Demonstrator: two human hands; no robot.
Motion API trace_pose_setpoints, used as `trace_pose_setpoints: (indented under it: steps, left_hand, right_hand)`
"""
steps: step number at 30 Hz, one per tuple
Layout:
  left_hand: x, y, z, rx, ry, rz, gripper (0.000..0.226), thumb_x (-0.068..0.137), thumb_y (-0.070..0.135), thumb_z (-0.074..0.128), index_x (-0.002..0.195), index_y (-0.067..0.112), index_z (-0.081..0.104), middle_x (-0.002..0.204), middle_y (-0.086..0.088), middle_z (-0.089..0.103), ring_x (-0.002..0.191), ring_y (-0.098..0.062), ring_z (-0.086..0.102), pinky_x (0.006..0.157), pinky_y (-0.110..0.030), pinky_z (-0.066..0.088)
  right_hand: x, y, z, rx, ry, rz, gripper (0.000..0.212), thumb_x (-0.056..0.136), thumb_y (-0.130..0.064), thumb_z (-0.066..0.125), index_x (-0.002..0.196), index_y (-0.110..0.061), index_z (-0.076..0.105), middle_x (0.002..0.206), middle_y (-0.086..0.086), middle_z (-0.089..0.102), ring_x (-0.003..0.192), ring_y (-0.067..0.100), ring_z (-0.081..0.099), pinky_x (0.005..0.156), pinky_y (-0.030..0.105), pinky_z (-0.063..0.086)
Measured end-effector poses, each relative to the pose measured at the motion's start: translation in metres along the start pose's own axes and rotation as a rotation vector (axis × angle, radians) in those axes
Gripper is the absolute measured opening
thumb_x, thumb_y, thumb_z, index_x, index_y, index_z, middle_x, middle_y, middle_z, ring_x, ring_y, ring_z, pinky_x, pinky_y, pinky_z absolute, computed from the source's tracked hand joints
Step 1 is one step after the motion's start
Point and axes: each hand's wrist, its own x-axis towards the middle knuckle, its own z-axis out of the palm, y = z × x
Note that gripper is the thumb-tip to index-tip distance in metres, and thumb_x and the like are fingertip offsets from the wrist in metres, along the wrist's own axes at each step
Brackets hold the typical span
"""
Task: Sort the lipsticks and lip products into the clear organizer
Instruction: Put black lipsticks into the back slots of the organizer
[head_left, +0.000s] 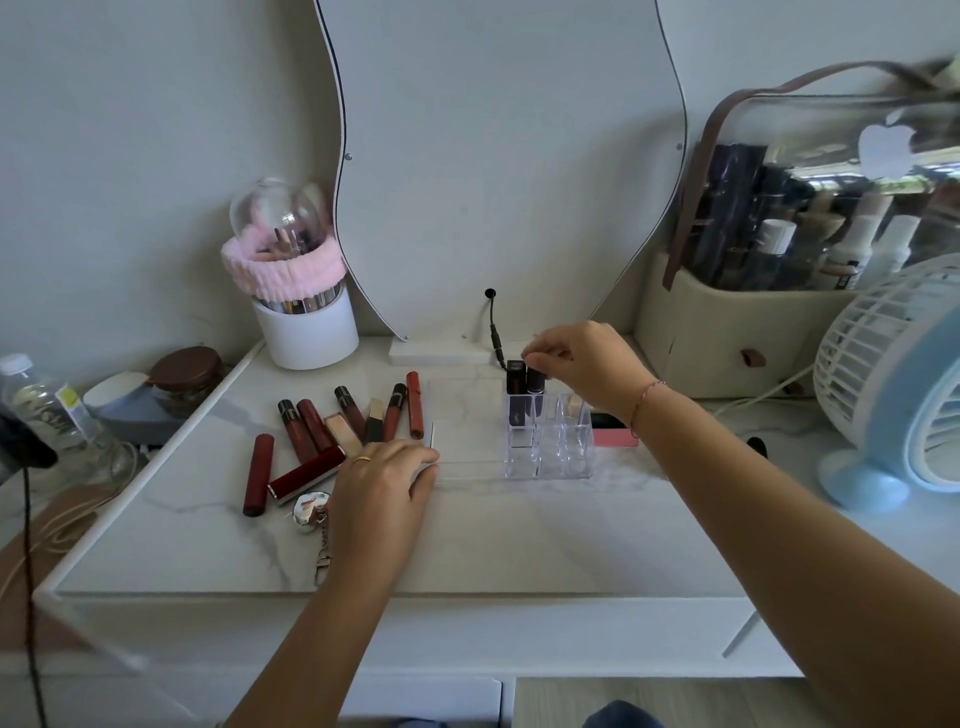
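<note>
A white marble-look vanity table (519, 545) fills the space in front of the person, with a wavy-edged mirror (493, 156) standing at the back. To the right are a clear-topped cosmetics case (831, 208) and a pale blue fan (893, 374); to the left is a white brush holder (306, 332) wrapped in a pink band.

The clear organizer (550, 441) stands upright in the middle of the table. Its back row holds two dark lipsticks, side by side in the left compartments.

The right hand (587, 364) reaches over the organizer and pinches the top of the right-hand dark lipstick (535, 382) with its fingertips. The left hand (384, 488) lies palm down on the table, fingers relaxed and holding nothing, just left of the organizer.

A cluster of loose lip products (332, 431) lies flat beyond the left hand, mostly dark red tubes. A pink lip product (615, 438) lies just right of the organizer, under the right wrist.
</note>
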Motion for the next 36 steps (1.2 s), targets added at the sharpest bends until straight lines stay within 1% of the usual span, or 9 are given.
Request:
trace_pose_setpoints:
  steps: [6, 9, 12, 15, 19, 24, 28, 32, 36]
  left_hand:
    - [0.000, 0.002, -0.002, -0.013, 0.015, 0.011, 0.012, 0.077, 0.022, 0.064, 0.087, 0.019, 0.071, 0.091, 0.004, 0.073, 0.083, -0.022, 0.066, 0.074, -0.037, 0.049]
    - [0.000, 0.002, -0.002, -0.014, 0.013, 0.014, 0.010, 0.077, 0.017, 0.070, 0.086, 0.019, 0.071, 0.091, 0.004, 0.073, 0.083, -0.022, 0.066, 0.074, -0.037, 0.049]
    - [0.000, 0.002, -0.002, -0.013, 0.014, 0.019, 0.014, 0.073, 0.011, 0.075, 0.085, 0.017, 0.071, 0.090, 0.003, 0.073, 0.081, -0.022, 0.066, 0.073, -0.036, 0.049]
    - [0.001, 0.002, -0.001, -0.009, 0.023, 0.024, 0.015, 0.072, 0.010, 0.076, 0.085, 0.017, 0.071, 0.089, 0.002, 0.073, 0.080, -0.023, 0.066, 0.072, -0.036, 0.050]
    - [0.001, 0.001, -0.001, -0.008, 0.023, 0.020, 0.014, 0.072, 0.010, 0.076, 0.084, 0.016, 0.071, 0.089, 0.001, 0.073, 0.080, -0.025, 0.066, 0.072, -0.036, 0.050]
    - [0.001, 0.001, -0.001, -0.006, 0.023, 0.028, 0.014, 0.073, 0.009, 0.075, 0.084, 0.015, 0.072, 0.089, 0.000, 0.073, 0.080, -0.026, 0.066, 0.072, -0.037, 0.051]
    - [0.001, 0.001, -0.002, -0.005, 0.028, 0.036, 0.014, 0.073, 0.009, 0.075, 0.085, 0.015, 0.072, 0.090, 0.000, 0.073, 0.080, -0.025, 0.066, 0.072, -0.036, 0.051]
    - [0.001, 0.003, -0.003, -0.008, 0.031, 0.043, 0.015, 0.072, 0.008, 0.075, 0.084, 0.015, 0.072, 0.089, 0.000, 0.074, 0.079, -0.025, 0.066, 0.071, -0.036, 0.051]
    - [0.001, 0.002, -0.003, -0.008, 0.024, 0.026, 0.015, 0.073, 0.009, 0.075, 0.086, 0.016, 0.072, 0.090, 0.000, 0.073, 0.080, -0.025, 0.066, 0.073, -0.037, 0.051]
  right_hand:
    - [-0.005, 0.002, 0.004, 0.031, 0.012, 0.013, 0.019, 0.086, -0.023, 0.061, 0.101, -0.016, 0.071, 0.092, 0.002, 0.074, 0.083, 0.012, 0.066, 0.084, 0.026, 0.051]
    - [-0.016, 0.006, 0.008, 0.036, 0.050, 0.032, 0.030, 0.086, -0.027, 0.060, 0.113, -0.016, 0.065, 0.100, 0.001, 0.071, 0.085, 0.009, 0.062, 0.087, 0.025, 0.049]
    - [-0.040, 0.024, 0.001, 0.041, 0.277, 0.117, 0.030, 0.085, -0.028, 0.061, 0.112, -0.015, 0.065, 0.100, 0.003, 0.068, 0.087, 0.013, 0.061, 0.086, 0.030, 0.049]
    - [-0.071, 0.054, -0.016, -0.119, 0.411, 0.315, 0.032, 0.083, -0.030, 0.063, 0.110, -0.012, 0.065, 0.104, 0.009, 0.065, 0.093, 0.023, 0.057, 0.082, 0.032, 0.044]
    - [-0.107, 0.087, -0.038, -0.305, 0.355, 0.632, 0.037, 0.083, -0.030, 0.061, 0.115, -0.013, 0.061, 0.114, 0.016, 0.060, 0.103, 0.034, 0.053, 0.076, 0.032, 0.039]
    - [-0.119, 0.101, -0.043, -0.447, 0.206, 0.759, 0.026, 0.086, -0.026, 0.054, 0.104, -0.009, 0.063, 0.092, 0.012, 0.060, 0.081, 0.029, 0.054, 0.066, 0.032, 0.043]
    - [-0.116, 0.105, -0.041, -0.423, 0.163, 0.833, 0.017, 0.082, -0.019, 0.054, 0.092, -0.007, 0.061, 0.089, 0.015, 0.060, 0.078, 0.032, 0.054, 0.065, 0.033, 0.046]
    - [-0.115, 0.107, -0.043, -0.389, 0.150, 0.857, 0.019, 0.084, -0.019, 0.052, 0.098, -0.007, 0.060, 0.094, 0.017, 0.062, 0.083, 0.034, 0.057, 0.069, 0.035, 0.048]
    - [-0.111, 0.092, -0.047, -0.334, 0.300, 0.688, 0.017, 0.084, -0.015, 0.053, 0.095, -0.007, 0.062, 0.086, 0.012, 0.060, 0.078, 0.030, 0.054, 0.065, 0.034, 0.044]
